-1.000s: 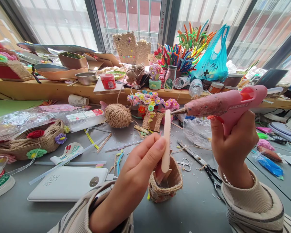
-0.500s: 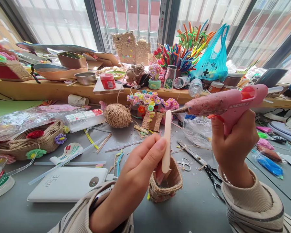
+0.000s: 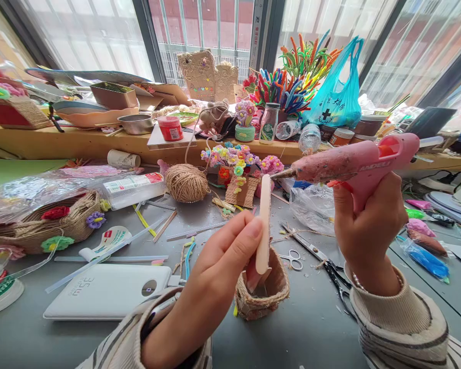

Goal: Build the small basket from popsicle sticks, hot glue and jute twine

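Note:
My left hand (image 3: 225, 256) pinches a pale wooden craft stick (image 3: 265, 220) between thumb and fingers, holding it nearly upright. In my right hand (image 3: 369, 228) is a pink hot glue gun (image 3: 346, 163), gripped by its handle and pointing left. Its metal nozzle is at the upper end of the stick; whether it touches, I cannot tell. Below the stick a small twine-wrapped basket (image 3: 263, 302) stands on the grey table, partly hidden by my left hand. Small scissors (image 3: 293, 260) and large black-handled scissors (image 3: 322, 261) lie to the right of the basket.
A white power bank (image 3: 107, 292) lies at left, near a twine basket with flowers (image 3: 42, 225). Behind are a ball of twine (image 3: 187, 183), pipe-cleaner flowers (image 3: 234, 156) and a clear plastic bag (image 3: 311, 210). Along the windows, a crowded ledge (image 3: 61, 146) holds jars and craft pieces.
My right hand and the glue gun have shifted slightly left. My left hand and the craft stick stay almost still.

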`<action>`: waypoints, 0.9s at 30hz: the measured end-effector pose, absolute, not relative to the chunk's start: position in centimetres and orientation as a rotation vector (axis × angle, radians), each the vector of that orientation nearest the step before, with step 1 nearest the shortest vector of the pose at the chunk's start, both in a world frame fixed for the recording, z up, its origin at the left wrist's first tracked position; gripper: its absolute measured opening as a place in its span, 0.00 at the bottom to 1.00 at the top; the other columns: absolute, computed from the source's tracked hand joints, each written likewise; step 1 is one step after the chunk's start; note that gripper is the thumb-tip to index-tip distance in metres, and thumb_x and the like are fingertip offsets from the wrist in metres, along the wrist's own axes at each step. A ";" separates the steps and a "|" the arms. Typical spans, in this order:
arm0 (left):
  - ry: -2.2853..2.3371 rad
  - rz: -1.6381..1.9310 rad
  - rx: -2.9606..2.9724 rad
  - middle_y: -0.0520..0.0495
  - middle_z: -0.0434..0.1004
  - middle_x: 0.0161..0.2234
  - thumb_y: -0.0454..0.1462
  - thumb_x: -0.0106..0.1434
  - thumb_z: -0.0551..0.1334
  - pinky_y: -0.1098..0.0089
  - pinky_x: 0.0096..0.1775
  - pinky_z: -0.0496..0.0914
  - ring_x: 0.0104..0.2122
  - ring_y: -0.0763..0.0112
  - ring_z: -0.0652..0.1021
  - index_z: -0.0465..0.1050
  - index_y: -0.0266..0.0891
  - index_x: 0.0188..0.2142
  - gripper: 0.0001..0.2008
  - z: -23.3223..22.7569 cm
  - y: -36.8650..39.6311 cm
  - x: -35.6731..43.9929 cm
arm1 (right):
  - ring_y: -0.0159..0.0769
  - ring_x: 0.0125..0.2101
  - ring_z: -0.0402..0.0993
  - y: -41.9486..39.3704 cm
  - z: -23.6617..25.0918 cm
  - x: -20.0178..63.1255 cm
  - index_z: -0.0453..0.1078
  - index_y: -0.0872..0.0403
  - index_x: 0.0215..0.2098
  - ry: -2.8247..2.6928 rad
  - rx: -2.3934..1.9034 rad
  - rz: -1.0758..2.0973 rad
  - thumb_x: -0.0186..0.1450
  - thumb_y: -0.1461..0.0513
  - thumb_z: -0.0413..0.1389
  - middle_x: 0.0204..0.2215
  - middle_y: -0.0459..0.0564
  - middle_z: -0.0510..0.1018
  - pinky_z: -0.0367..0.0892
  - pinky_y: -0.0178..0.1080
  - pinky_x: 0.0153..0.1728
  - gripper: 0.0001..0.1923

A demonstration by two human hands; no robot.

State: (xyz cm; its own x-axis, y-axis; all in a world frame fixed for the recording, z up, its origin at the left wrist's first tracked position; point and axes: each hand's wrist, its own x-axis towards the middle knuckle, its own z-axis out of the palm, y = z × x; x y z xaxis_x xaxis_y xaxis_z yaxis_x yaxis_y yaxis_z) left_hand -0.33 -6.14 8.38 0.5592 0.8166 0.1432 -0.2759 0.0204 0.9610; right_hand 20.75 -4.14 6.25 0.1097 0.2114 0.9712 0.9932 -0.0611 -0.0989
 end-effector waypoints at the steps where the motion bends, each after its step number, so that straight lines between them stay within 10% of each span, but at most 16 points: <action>1: 0.531 0.915 1.286 0.58 0.58 0.18 0.42 0.65 0.49 0.73 0.24 0.55 0.18 0.79 0.58 0.58 0.39 0.22 0.16 8.4 -6.1 -0.3 | 0.30 0.20 0.58 -4.2 6.2 20.7 0.59 0.55 0.33 -1.257 -1.464 -1.046 0.58 0.54 0.52 0.21 0.44 0.60 0.51 0.33 0.18 0.13; 17: 0.503 0.921 1.234 0.58 0.57 0.18 0.44 0.63 0.52 0.76 0.22 0.54 0.18 0.81 0.58 0.60 0.39 0.23 0.15 8.2 -6.3 -0.4 | 0.37 0.24 0.65 -3.3 5.9 20.5 0.61 0.56 0.34 -1.320 -1.587 -0.847 0.60 0.50 0.47 0.24 0.51 0.68 0.58 0.37 0.22 0.17; 27: 0.542 0.974 1.414 0.57 0.56 0.18 0.43 0.63 0.51 0.77 0.21 0.55 0.19 0.80 0.58 0.59 0.39 0.23 0.15 8.1 -5.7 -0.8 | 0.32 0.22 0.63 -0.7 4.3 22.3 0.62 0.56 0.33 -1.527 -1.914 -0.206 0.54 0.46 0.52 0.24 0.48 0.70 0.56 0.34 0.23 0.22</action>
State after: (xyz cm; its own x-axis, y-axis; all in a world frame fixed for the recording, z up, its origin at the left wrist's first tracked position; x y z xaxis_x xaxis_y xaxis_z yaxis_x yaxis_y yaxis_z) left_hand -0.83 -5.65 8.07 0.5292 0.8172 0.2285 -0.2361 -0.1168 0.9647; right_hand 22.35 -0.67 4.29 0.3022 0.8063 0.5085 0.9121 -0.0894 -0.4002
